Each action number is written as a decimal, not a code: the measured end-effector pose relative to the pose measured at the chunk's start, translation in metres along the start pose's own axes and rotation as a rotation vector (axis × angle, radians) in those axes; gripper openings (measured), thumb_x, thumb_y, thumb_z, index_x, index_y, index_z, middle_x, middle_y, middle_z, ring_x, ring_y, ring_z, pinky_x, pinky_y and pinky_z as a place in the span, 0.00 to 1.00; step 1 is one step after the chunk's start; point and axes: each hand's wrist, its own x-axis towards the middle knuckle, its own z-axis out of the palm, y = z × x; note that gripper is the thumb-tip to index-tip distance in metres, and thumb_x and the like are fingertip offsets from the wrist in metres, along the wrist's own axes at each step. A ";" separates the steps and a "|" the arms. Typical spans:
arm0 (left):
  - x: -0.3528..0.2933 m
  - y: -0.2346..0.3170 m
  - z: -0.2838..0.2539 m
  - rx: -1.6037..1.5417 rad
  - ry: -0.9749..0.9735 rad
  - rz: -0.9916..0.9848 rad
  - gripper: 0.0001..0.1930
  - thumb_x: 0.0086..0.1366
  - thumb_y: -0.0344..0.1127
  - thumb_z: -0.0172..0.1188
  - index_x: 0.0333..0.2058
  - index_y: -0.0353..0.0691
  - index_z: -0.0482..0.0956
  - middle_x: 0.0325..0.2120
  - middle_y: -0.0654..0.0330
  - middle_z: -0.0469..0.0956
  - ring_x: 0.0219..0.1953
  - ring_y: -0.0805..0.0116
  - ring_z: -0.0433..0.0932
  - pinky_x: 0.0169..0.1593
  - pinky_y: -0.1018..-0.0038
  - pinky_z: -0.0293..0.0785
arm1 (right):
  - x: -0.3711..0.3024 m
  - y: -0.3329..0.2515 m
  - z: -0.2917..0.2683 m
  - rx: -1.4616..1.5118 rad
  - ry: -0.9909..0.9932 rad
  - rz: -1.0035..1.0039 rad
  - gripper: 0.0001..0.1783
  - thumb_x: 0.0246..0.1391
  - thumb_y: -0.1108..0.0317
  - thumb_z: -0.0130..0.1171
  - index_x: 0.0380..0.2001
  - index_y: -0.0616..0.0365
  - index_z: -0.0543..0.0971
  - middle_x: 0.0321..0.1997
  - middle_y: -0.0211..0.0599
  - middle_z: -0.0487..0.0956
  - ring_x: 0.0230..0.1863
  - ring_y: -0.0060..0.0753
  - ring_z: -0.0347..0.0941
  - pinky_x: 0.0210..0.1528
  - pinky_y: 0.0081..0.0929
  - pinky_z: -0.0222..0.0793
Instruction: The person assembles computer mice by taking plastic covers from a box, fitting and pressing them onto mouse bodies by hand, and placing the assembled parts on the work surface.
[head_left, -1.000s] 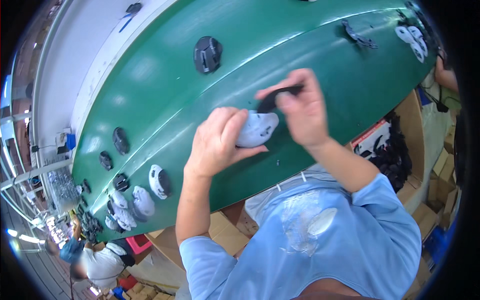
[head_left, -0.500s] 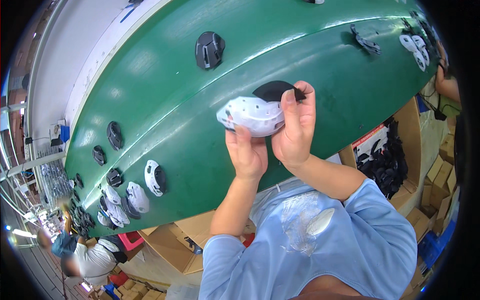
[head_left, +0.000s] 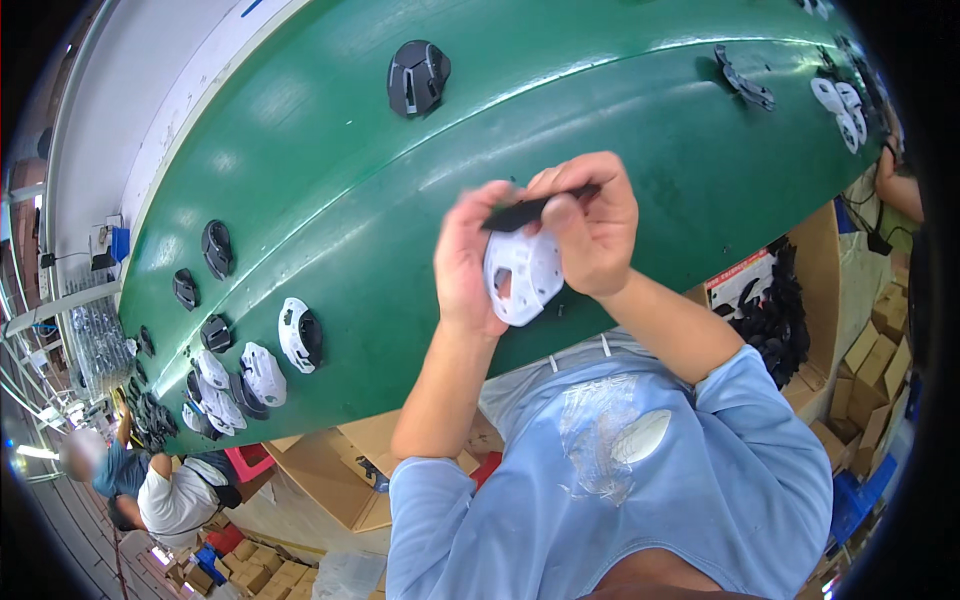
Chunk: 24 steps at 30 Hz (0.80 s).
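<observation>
A white curved plastic shell with small holes and a larger opening, like a helmet shell [head_left: 535, 275], hangs over the middle of the green table. My left hand [head_left: 466, 265] is closed around its left side, its fingertips blurred near the top. At the shell's upper edge lies a thin black visor-shaped piece [head_left: 518, 214]. My right hand [head_left: 598, 235] pinches the right end of this piece between thumb and fingers, close against the shell. How the two parts meet is hidden by the fingers and blurred.
The green table [head_left: 330, 190] bears a black helmet shell [head_left: 417, 80] at the far side. Several white and black shells [head_left: 262, 375] sit at the left. A cardboard box of black parts [head_left: 775, 320] stands at the right. Other people [head_left: 175, 490] work at the lower left.
The white shell has turned from lying sideways to more upright. My left hand has risen along its left side toward the black visor piece, which now tilts across the shell's top.
</observation>
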 end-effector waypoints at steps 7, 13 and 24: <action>-0.007 -0.013 -0.013 1.308 -0.235 0.994 0.35 0.56 0.42 0.76 0.54 0.33 0.66 0.50 0.44 0.74 0.55 0.52 0.76 0.58 0.58 0.74 | 0.011 0.004 0.024 0.401 0.524 0.146 0.13 0.66 0.66 0.60 0.47 0.56 0.69 0.36 0.29 0.75 0.28 0.18 0.73 0.31 0.20 0.73; -0.003 0.010 -0.024 1.239 -0.199 1.098 0.13 0.66 0.32 0.63 0.44 0.31 0.73 0.36 0.47 0.83 0.39 0.55 0.85 0.44 0.65 0.82 | 0.011 -0.029 0.000 0.370 0.117 0.356 0.09 0.66 0.69 0.59 0.45 0.58 0.73 0.37 0.25 0.74 0.42 0.15 0.69 0.47 0.18 0.66; -0.013 0.007 -0.026 1.253 -0.203 0.898 0.15 0.55 0.25 0.65 0.42 0.32 0.78 0.34 0.50 0.84 0.34 0.61 0.85 0.40 0.72 0.80 | 0.007 -0.017 -0.008 -0.281 -0.117 -0.013 0.04 0.59 0.73 0.61 0.38 0.57 0.80 0.42 0.37 0.83 0.41 0.32 0.78 0.45 0.28 0.73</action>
